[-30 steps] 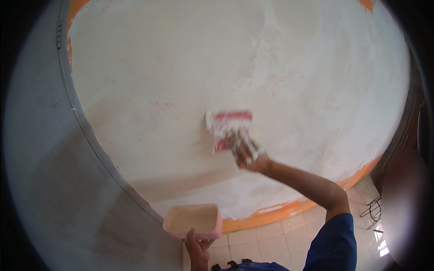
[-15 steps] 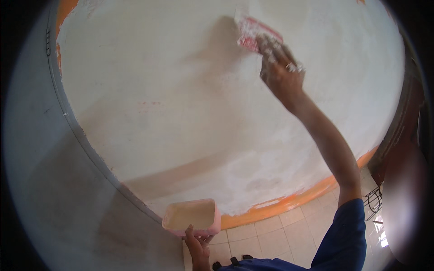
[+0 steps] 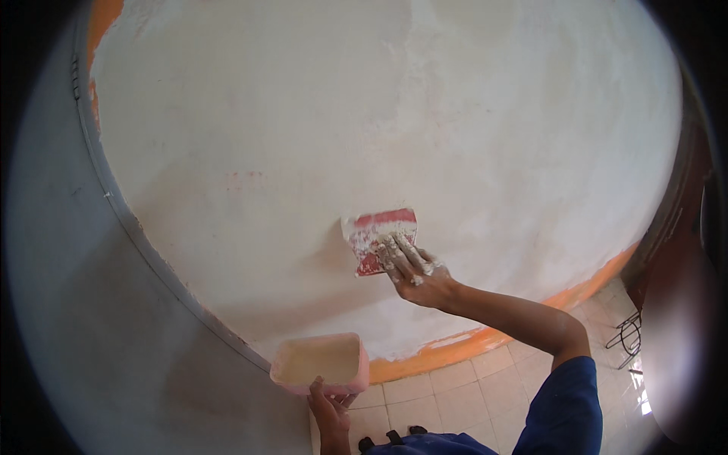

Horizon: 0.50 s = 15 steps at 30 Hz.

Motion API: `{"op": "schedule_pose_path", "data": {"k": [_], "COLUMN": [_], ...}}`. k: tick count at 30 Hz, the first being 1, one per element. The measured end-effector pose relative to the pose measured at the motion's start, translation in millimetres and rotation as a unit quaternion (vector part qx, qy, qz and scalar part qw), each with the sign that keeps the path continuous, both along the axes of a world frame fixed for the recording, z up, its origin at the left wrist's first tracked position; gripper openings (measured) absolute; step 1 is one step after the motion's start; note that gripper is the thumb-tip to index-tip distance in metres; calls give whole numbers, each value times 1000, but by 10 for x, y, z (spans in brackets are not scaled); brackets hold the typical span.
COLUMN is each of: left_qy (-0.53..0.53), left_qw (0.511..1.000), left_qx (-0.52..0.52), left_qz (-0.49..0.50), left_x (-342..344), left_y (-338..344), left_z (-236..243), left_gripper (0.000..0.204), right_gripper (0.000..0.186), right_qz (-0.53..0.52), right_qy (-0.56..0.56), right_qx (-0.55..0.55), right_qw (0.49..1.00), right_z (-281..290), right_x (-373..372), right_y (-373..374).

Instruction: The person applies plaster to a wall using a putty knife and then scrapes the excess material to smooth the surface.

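Running down the left of the frame, a grey door frame [image 3: 114, 205] borders the white plastered wall [image 3: 318, 114]. At lower centre the left hand [image 3: 327, 409] grips a pink tub [image 3: 322, 362] from beneath, fingers curled on its near edge; pale plaster fills the tub. Right of centre the right hand [image 3: 421, 273], smeared white, presses a red scraper [image 3: 379, 239] flat against the wall with fingers spread over its blade. An orange strip [image 3: 485, 341] runs along the wall's foot above the tiled floor [image 3: 455, 394] at lower right
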<state>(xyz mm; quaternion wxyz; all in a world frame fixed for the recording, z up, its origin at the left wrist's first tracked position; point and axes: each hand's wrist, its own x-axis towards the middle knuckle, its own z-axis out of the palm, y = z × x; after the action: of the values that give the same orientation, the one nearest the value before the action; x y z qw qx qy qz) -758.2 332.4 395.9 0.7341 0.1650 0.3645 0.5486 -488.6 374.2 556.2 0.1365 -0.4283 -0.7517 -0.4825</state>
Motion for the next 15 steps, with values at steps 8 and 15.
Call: {"op": "schedule_pose_path", "data": {"k": [8,15], "left_qy": [3,3], "left_qw": [1000,1000], "left_qx": [-1,1], "left_qz": [-9,-10], "left_x": [28,24], "left_y": [-72,-103], "left_z": [-16,-45], "left_gripper": [62,58], "right_gripper": [51,41], "right_qz": [-28,-34], "right_qy": [99,-40], "right_qx": [329,212], "right_qw": [939,976], "right_z": [1616,98], "right_x": [326,143], "right_y": [154,595]}}
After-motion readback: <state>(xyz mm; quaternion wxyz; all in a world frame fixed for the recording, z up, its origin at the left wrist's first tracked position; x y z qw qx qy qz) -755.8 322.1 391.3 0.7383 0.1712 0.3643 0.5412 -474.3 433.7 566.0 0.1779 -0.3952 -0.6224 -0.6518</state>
